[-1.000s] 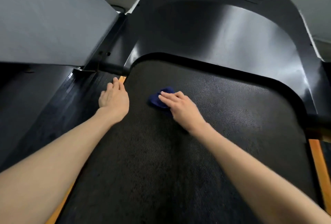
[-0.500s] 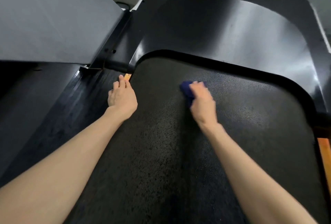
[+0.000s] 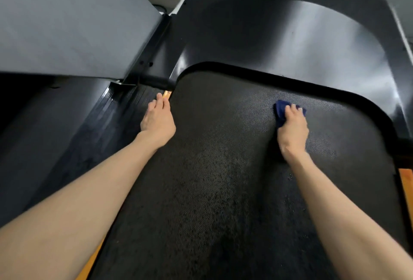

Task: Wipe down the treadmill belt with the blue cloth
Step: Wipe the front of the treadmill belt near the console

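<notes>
Head view, looking down the length of a treadmill. Treadmill belt (image 3: 212, 168): black, fine dotted texture, fills the centre and lower frame; patchy sheen in places, duller grain toward the near end.

Right hand (image 3: 292, 130): palm down on the belt, far right portion, near the curved front edge. Fingers curled over and closed on the blue cloth (image 3: 280, 112), pressing it against the belt surface. Cloth is bunched, dark blue; it shows past the fingertips and along the thumb side of the hand, the rest hidden under the palm.

Left hand (image 3: 157, 121): flat and open, fingers together and extended, holding nothing. It rests at the belt's left edge, fingertips reaching an orange strip (image 3: 166, 94) that runs alongside the belt. Just beyond lies the ribbed black side rail (image 3: 107, 123).

Both forearms bare, stretched forward from the bottom corners of the frame.

Glossy black motor cover (image 3: 290, 33) arches over the front end of the belt. A grey panel (image 3: 67, 22) occupies the upper left. A second orange strip (image 3: 405, 185) shows at the right edge.
</notes>
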Tool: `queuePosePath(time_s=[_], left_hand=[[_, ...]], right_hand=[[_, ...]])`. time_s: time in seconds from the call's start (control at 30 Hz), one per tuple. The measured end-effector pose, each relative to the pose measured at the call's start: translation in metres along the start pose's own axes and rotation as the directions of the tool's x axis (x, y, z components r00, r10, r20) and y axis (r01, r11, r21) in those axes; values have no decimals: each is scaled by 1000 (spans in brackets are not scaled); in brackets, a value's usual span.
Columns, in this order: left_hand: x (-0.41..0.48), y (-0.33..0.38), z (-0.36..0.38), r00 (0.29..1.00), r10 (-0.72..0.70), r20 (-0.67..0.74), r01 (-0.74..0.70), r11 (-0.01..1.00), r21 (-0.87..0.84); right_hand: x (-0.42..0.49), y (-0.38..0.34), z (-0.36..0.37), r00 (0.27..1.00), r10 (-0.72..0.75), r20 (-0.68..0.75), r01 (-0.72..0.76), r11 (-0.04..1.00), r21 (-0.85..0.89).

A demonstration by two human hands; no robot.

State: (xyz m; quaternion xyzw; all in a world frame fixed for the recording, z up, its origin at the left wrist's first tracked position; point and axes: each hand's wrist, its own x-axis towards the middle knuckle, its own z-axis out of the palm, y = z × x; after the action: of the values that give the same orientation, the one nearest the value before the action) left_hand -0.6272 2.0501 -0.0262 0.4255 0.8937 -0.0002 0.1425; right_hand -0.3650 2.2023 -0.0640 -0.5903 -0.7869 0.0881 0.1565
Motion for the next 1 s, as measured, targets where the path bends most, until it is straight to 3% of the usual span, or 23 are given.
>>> queuePosePath(time_s=[0.07,0.13,0.23,0.3,0.33,0.37,0.43,0.47,0.57,0.63,0.7,0.77,0.83,0.87,0.9,0.93,1.0], left_hand=[[1,1,-2,1000,-4,6,4,1000,-23],[0,-2,-1,1000,-3,-13,3,1000,-9],[-2,-3,0,999,12,-31,-11,998,56],[-3,-2,-2,1000,9,-3,-9,999,44],[-2,-3,-3,1000,13,17,-14,999,33],[0,-4,-5,999,19,40,-20,1000,24],[3,-6,-8,996,28,86,-29,1000,11],[5,-8,-10,995,31,97,-32,999,11],[8,-6,-8,995,25,101,-27,999,22],[9,-4,-9,995,22,96,-27,998,51],[12,-9,-12,994,49,102,-58,994,92],[13,-17,-17,988,92,120,-109,985,137],[12,-20,-23,982,130,140,-150,979,140],[9,-20,-25,981,125,147,-143,983,118],[4,-18,-27,984,102,144,-114,990,80],[-3,-15,-28,988,77,132,-82,996,34],[-17,-11,-24,997,58,45,-57,998,-39]], right_hand=[[-27,-40,16,992,-129,-5,129,991,-20],[-71,-82,33,938,-338,75,334,941,59],[-115,-113,39,771,-617,159,586,785,202],[-93,-89,34,672,-733,107,721,680,135],[-74,-68,33,701,-707,96,696,707,124],[-55,-45,28,776,-626,71,616,778,124],[-22,3,12,933,-357,42,352,931,95],[-12,18,2,970,-239,44,235,968,87],[-5,9,0,1000,12,-12,-11,994,109],[-26,-34,16,996,-87,-33,92,976,200],[-64,-80,39,921,-389,13,366,878,308],[-93,-110,48,741,-662,111,597,726,343],[-85,-107,46,545,-820,177,755,571,322],[-73,-96,44,527,-831,180,781,557,285],[-61,-82,40,587,-794,159,755,607,248],[-48,-64,37,708,-697,116,665,713,223],[-28,-37,25,939,-342,44,328,926,189]])
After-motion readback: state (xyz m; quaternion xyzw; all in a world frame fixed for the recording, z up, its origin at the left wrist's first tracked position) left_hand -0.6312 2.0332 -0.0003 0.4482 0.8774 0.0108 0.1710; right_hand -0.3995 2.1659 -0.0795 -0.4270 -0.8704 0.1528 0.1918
